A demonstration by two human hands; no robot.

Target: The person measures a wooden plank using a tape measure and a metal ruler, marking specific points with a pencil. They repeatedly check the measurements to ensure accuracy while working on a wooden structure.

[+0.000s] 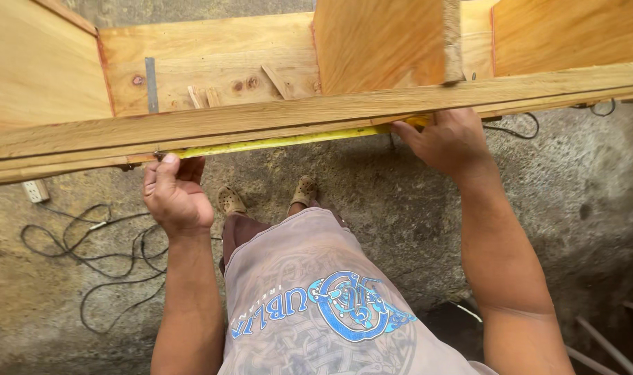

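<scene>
1. The left hand (175,198) has its thumb pressed up against the near end of a yellow measuring tape (288,141). Its other fingers are curled loosely beneath the tape, pinning it to the underside edge of a long wooden plank (261,118).
2. The right hand (447,142) reaches up to the same plank further along. Its fingers are bent over the far end of the tape and press it against the wood. The fingertips are hidden behind the plank edge, so how tightly they close cannot be told.
3. The tape runs taut between the two hands, lying flat along the lower edge of the plank.
4. The plank crosses the whole view from left to right, slightly tilted, with a second thinner strip just below it on the left.
5. Behind the plank stand plywood panels (212,59). On one of them lie a metal ruler (151,85) and a few small wood offcuts (204,96).
6. Below, the person's feet in sandals (231,201) stand on a rough concrete floor (580,187).
7. A black cable (101,257) lies looped on the floor at the left, near a white power strip (36,190). Another cable (521,128) hangs at the right, beneath the plank.
</scene>
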